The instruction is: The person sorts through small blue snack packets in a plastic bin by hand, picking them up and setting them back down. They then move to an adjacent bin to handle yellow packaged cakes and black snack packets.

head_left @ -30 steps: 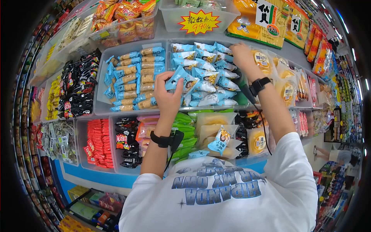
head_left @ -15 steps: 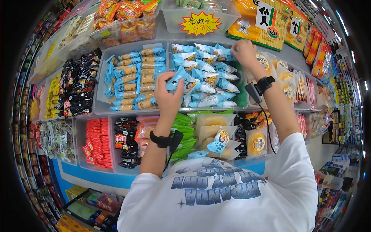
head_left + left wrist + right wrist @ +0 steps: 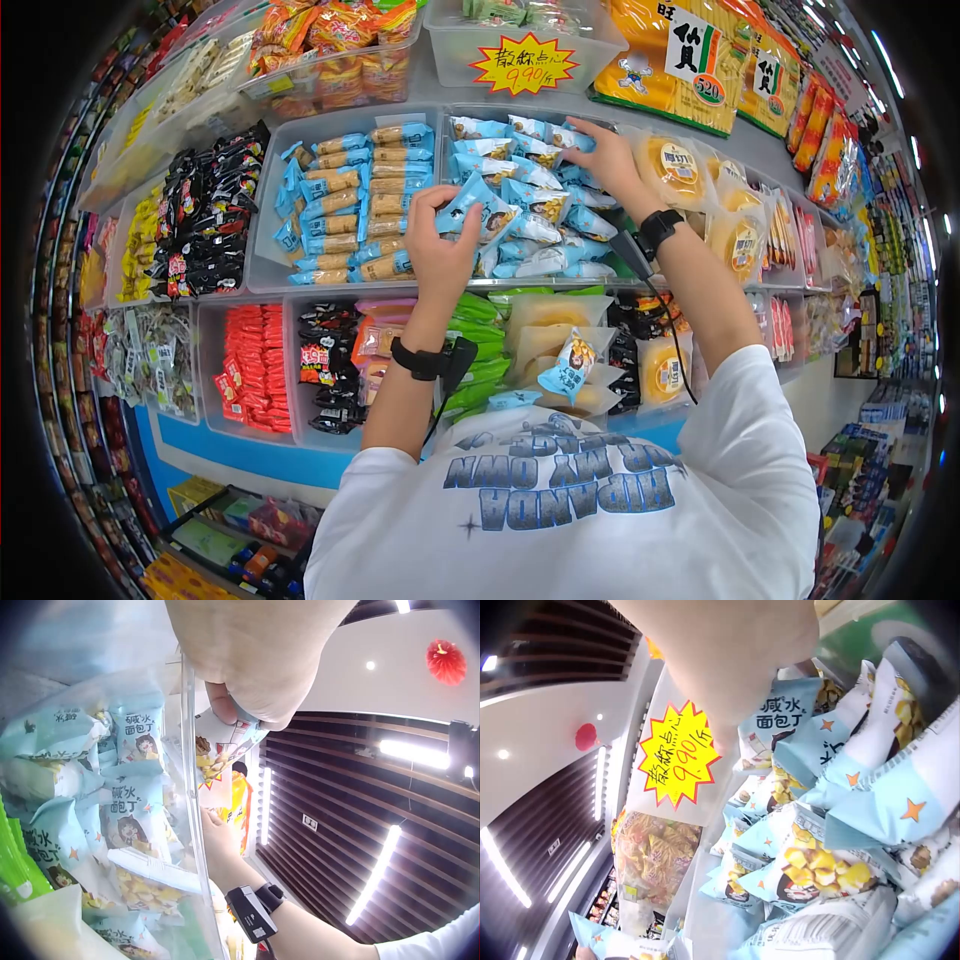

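Note:
My left hand [image 3: 440, 245] pinches a blue-and-white snack packet [image 3: 485, 212] between thumb and fingers, over the left part of a bin of similar packets [image 3: 540, 228]. In the left wrist view the held packet [image 3: 223, 744] hangs below the hand [image 3: 255, 652], outside the clear bin wall. At the bin's upper right, my right hand [image 3: 612, 165] has finger and thumb around a packet among the others. The right wrist view shows that packet [image 3: 780, 720] against the hand [image 3: 727, 660], which partly hides it.
Left of this bin is one of blue-wrapped rolls [image 3: 335, 205]; right of it are round cakes [image 3: 675, 168]. Green, red and black packets fill the front bins. Behind are a yellow price sign [image 3: 524, 65] and large orange bags [image 3: 670, 65]. A black cable hangs from the right wrist.
My right hand first drew back slightly to the right, then came left and forward over the packets at the bin's upper right. My left hand keeps its packet nearly in place.

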### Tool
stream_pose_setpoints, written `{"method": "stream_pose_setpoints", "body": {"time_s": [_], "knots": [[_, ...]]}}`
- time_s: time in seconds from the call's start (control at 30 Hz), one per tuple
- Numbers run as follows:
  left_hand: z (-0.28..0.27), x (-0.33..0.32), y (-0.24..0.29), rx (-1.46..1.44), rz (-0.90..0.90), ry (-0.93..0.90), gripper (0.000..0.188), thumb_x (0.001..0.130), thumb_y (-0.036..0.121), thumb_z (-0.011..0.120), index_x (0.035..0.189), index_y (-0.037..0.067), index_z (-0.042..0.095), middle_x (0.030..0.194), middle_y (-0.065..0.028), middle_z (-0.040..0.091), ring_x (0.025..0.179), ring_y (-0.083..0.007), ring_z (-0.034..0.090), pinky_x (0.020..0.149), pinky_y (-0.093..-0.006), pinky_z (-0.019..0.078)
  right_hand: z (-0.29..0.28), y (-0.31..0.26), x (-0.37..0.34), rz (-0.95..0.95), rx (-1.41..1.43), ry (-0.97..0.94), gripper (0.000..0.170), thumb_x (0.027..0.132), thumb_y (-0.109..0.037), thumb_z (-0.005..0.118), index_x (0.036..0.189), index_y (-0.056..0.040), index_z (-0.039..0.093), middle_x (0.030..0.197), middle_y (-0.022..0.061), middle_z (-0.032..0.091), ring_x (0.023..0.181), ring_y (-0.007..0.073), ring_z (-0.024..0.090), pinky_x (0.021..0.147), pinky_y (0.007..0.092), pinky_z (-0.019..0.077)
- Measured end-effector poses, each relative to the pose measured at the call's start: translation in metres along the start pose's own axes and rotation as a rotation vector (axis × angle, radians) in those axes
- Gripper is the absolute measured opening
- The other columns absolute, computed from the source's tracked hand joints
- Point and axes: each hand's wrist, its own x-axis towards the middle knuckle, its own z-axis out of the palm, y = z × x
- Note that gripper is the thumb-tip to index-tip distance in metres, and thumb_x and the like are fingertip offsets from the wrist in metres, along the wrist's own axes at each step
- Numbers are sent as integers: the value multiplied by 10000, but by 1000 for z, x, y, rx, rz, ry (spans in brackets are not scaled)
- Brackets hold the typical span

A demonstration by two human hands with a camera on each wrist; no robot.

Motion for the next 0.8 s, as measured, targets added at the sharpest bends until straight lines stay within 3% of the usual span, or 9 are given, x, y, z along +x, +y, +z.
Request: {"method": "stream_pose_setpoints", "body": {"time_s": [0.13,0.23,0.3,0.37,0.47,0.53,0.67,0.73,0.8], "knots": [[1,0,-2,0,18,6,270,791,74,750,998,-4,595,1014,-134,620,910,-272,617,807,-359,491,-3,21,6,-165,-194,49,644,695,-95,814,1293,-123,575,1006,148,705,930,304,674,859,361,520],[1,0,-2,-5,18,4,273,788,70,751,998,-5,593,1012,-138,620,905,-276,620,802,-361,493,-23,15,15,-21,-124,122,687,661,-50,800,1296,-108,544,977,130,702,904,274,673,847,353,521],[0,-1,-2,-14,8,7,272,788,67,750,997,-5,593,1011,-138,619,904,-278,620,802,-361,493,-45,-4,23,214,-12,117,649,653,-60,806,1251,-72,553,994,121,704,889,245,673,835,343,526],[1,-1,0,-27,-2,9,270,788,64,749,997,-5,592,1011,-138,619,902,-279,620,801,-361,493,-55,-4,31,171,24,126,552,675,-70,799,1187,-39,595,979,129,713,875,232,682,807,337,531],[1,0,1,-14,9,8,265,790,58,746,996,-5,591,1011,-137,619,902,-280,619,801,-360,493,-69,-12,37,-8,-66,96,378,697,-94,785,1051,-34,665,925,154,719,860,281,702,772,363,549],[0,0,1,-11,11,6,263,791,60,744,995,-4,591,1012,-136,619,905,-281,618,801,-361,493,-67,-21,35,-82,-187,-117,265,728,-112,750,975,-30,701,931,175,710,866,324,691,789,382,545],[0,0,0,-5,3,2,265,792,66,744,998,-2,593,1012,-136,620,911,-284,618,805,-360,492,-28,-1,27,-103,-338,-254,300,736,-130,754,1028,-71,713,1001,164,705,914,351,669,835,406,530],[0,-1,1,-23,-25,-14,240,822,73,732,997,-9,590,1028,-109,614,926,-214,598,841,-329,473,-8,7,24,-193,-474,-273,211,729,-44,685,937,-44,717,966,191,695,924,367,662,852,425,529],[0,0,1,-17,-17,-15,240,822,73,732,997,-9,590,1027,-109,614,927,-214,597,842,-328,472,12,12,25,-287,-619,-307,154,710,29,628,830,-19,712,939,213,688,922,380,659,860,432,531]]}}
